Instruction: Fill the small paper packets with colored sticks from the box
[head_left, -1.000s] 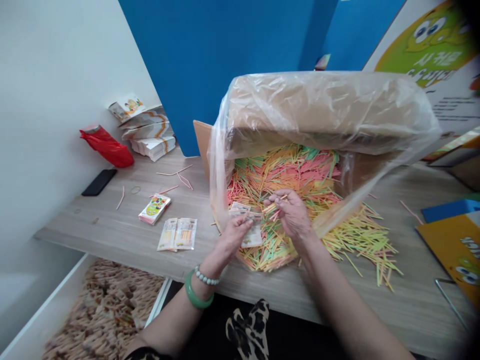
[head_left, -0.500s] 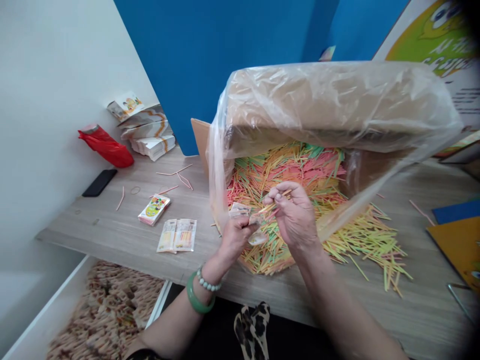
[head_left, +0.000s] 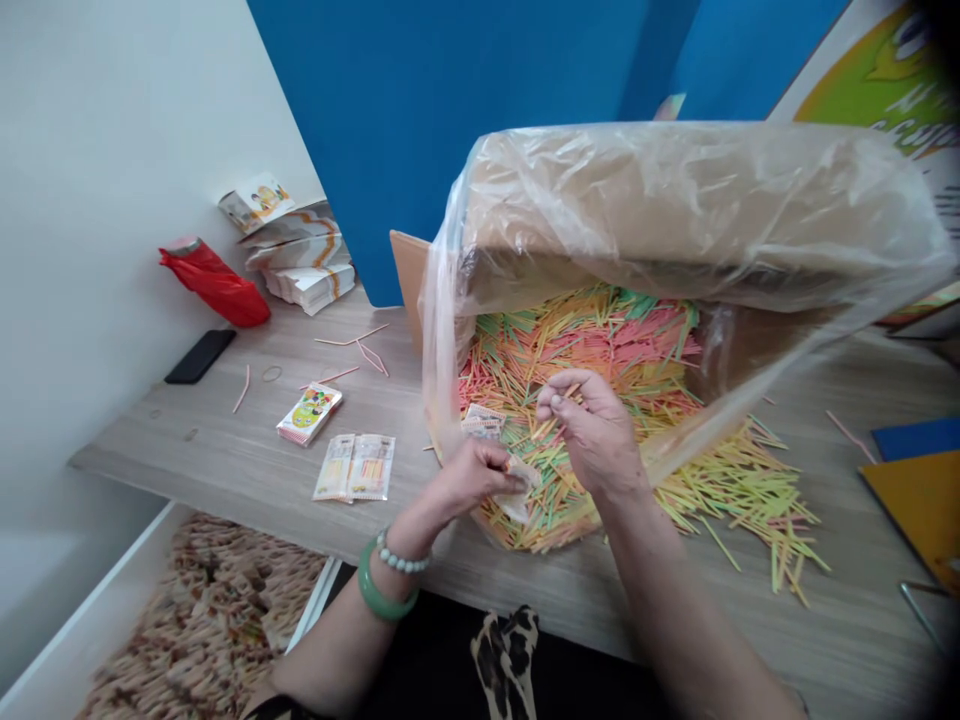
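My left hand (head_left: 474, 476) is closed on a small clear packet (head_left: 527, 492), over the front of a plastic-lined cardboard box. My right hand (head_left: 602, 432) pinches a few thin coloured sticks (head_left: 546, 431) between thumb and fingers, just right of the packet. Below both hands lies a heap of loose sticks (head_left: 581, 335) in pink, yellow, orange and green. Another printed packet (head_left: 484, 420) rests on the heap behind my left hand. Two filled packets (head_left: 354, 468) lie side by side on the table, near a small stack of printed cards (head_left: 310, 412).
The clear plastic liner (head_left: 675, 185) rises at the back of the box. Sticks spill onto the table (head_left: 247, 440) at right. At left are a phone (head_left: 200, 357), a red-wrapped object (head_left: 217, 285) and stacked printed cartons (head_left: 304, 260). A full drawer (head_left: 217, 590) stands open below.
My left hand has moved slightly down with the packet, away from the sticks in my right hand. The whole view has shifted a little.
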